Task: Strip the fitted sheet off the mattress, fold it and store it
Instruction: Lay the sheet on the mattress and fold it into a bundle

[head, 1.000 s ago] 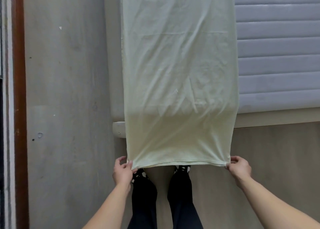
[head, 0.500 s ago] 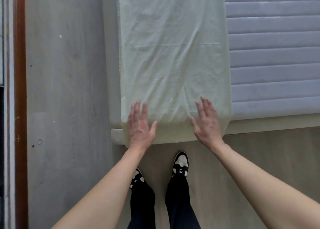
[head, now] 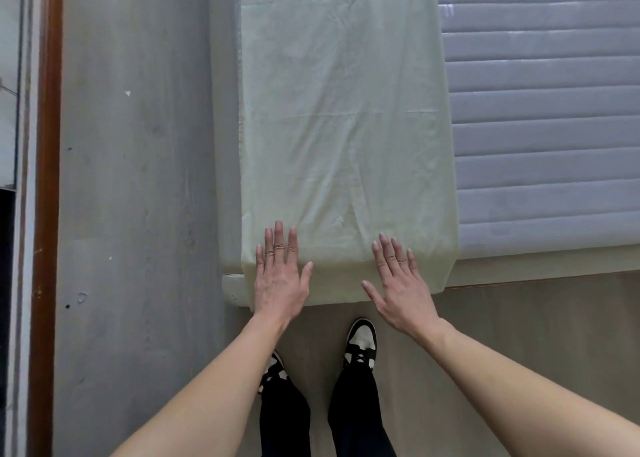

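Head view looks straight down on a pale green fitted sheet (head: 346, 127), folded into a long, narrow strip that lies along the left side of the mattress (head: 540, 127). Its cloth is thin and softly creased (faint fold lines cross it about halfway up), and its near end drapes over the mattress edge, hanging a little way toward the floor. Both side edges of the strip run fairly straight.

The left hand (head: 280, 276) lies flat on the near end of the sheet, fingers straight and slightly spread, thumb out to the side, gripping nothing. The right hand (head: 398, 283) rests the same way just to the right, palm down, fingers extended on the cloth at the mattress edge.

The uncovered mattress to the right is grey-blue with padded ribs running across it. Below it a light-coloured bed base (head: 540, 269) shows as a band. The floor (head: 138, 214) is grey and smooth with a few small marks, and a brown wooden frame (head: 46, 214) stands along the far left. Black-and-white sneakers (head: 360, 342) and dark trousers show beneath the forearms.
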